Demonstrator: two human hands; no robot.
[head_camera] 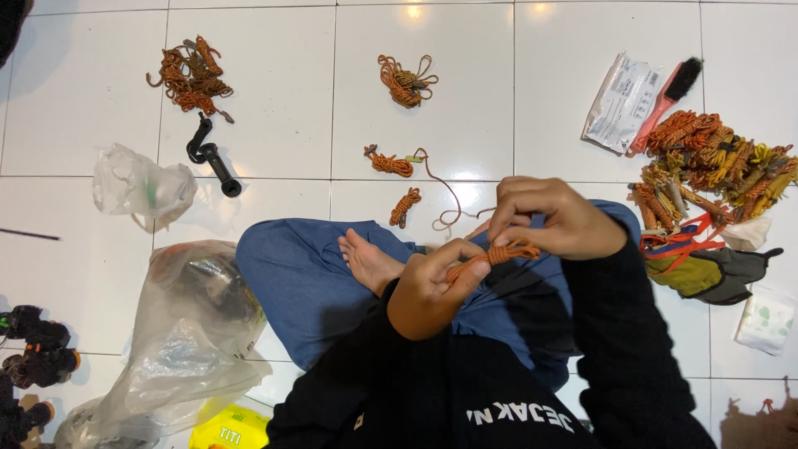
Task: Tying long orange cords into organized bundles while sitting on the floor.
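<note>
- Both hands meet over the lap in the head view. Left hand [428,291] is closed around one end of an orange cord [499,254], with the thumb pressing it so the loops do not slip.
- Right hand [553,218] is curled over the other end, fingertips pinched on the cord, likely so the wraps stay tight.
- One loose cord tail [445,199] runs from the hands out onto the floor [274,83].
- Legs in blue trousers [307,274] are crossed, with a bare foot [366,259] just beside the left hand. The person sits low, so the things on the floor are close to reach.
- Three small bundles [405,206] lie near the knees, and one more [406,81] lies farther off.
- On the right, a big heap [715,162] of wound cords sits by a pink brush [665,100] and a white packet [619,100].
- Green and grey gloves [706,273] lie just below the heap.
- At the far left lie a tangled pile [191,75], a black handle [212,156] and clear bags [183,333].
</note>
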